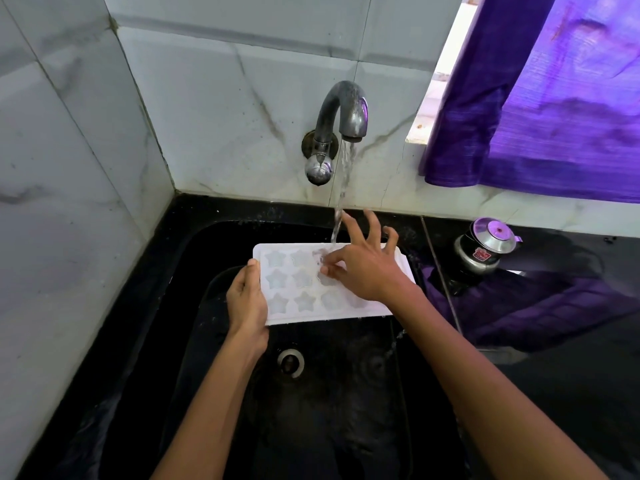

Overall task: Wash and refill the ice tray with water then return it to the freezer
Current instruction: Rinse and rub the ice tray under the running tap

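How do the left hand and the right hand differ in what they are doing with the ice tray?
The left hand grips the ice tray by its left edge, thumb on the rim; the right hand lies over the tray's top, fingers spread. The left hand's grip steadies the tray above the sink; the right hand's fingertips reach into the star moulds where the tap water lands. Both touch the tray.

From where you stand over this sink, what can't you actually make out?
- Right end of the ice tray, head view: hidden under the right hand, so its star moulds can't be counted.
- Left hand grip: fingers under the tray's edge are hidden.
- Water level in the moulds: too pale to judge.
- Red label on the small steel pot: too small to read.
- Freezer: outside the frame.
- Window behind the purple curtain: covered.
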Demonstrator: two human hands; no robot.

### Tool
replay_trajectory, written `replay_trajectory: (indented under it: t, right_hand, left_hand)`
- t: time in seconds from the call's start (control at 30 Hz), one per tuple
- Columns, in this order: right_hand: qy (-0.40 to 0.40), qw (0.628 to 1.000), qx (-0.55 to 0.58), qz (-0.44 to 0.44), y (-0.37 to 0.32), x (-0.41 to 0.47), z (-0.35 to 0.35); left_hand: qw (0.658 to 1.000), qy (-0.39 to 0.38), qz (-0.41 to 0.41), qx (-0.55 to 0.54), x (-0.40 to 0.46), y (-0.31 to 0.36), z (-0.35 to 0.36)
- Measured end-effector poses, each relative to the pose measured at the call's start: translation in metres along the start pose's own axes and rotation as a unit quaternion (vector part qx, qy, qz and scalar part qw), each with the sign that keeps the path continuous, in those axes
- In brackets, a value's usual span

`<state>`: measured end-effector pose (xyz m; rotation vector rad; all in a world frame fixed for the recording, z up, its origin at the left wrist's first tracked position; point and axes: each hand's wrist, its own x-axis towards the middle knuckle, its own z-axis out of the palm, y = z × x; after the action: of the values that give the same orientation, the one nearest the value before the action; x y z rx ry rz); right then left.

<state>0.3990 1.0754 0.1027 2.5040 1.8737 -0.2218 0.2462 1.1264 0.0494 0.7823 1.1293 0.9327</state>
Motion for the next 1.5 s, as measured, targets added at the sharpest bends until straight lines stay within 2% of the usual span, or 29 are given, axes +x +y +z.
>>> replay_trajectory:
  t: [0.13,0.3,0.5,0.57,0.7,0.93,1.1,1.27,1.4,1.43,1.5]
  right_hand:
    - [0.08,0.996,0.037,0.005,0.004,0.0,-0.003]
    - [0.005,1.0,0.008,-0.01,0.003,-0.003,0.005]
    - [0.18,0.98,0.081,0.002,0.005,-0.01,0.01]
    - [0.147,0.987,0.07,-0.001,0.004,-0.015,0.013]
    - [0.011,1.0,0.024,0.016,0.002,-0.023,0.023]
    - [0.079,0.995,0.05,0.043,0.005,-0.013,0.018]
    - [0.019,0.999,0.026,0.009,0.006,-0.009,0.016]
    - [0.083,0.995,0.046,0.013,0.005,-0.009,0.014]
    - [0.001,1.0,0.003,0.018,0.002,-0.012,0.012]
    - [-0.001,1.0,-0.006,0.015,0.001,-0.012,0.013]
    - [0.047,0.999,0.003,0.013,-0.001,-0.014,0.015]
  left_hand:
    - [1.0,-0.01,0.007,0.011,-0.001,-0.002,-0.002]
    - [1.0,-0.011,-0.007,0.002,0.001,-0.005,-0.002]
    - [1.0,-0.001,-0.006,0.006,0.003,-0.006,0.002]
    - [1.0,0.004,-0.004,0.005,0.006,-0.005,0.005]
    - [1.0,0.01,-0.011,-0.007,0.014,-0.001,0.011]
    - [1.0,-0.008,-0.009,0.013,0.023,-0.003,0.015]
    - [1.0,-0.009,-0.015,0.017,0.023,-0.005,0.016]
    - [1.0,-0.011,-0.022,0.015,0.023,-0.008,0.013]
    - [1.0,0.002,-0.021,0.003,0.023,-0.007,0.012]
    - [1.0,0.006,-0.023,-0.002,0.024,-0.006,0.011]
    - [1.0,0.007,-0.025,-0.008,0.024,-0.005,0.012]
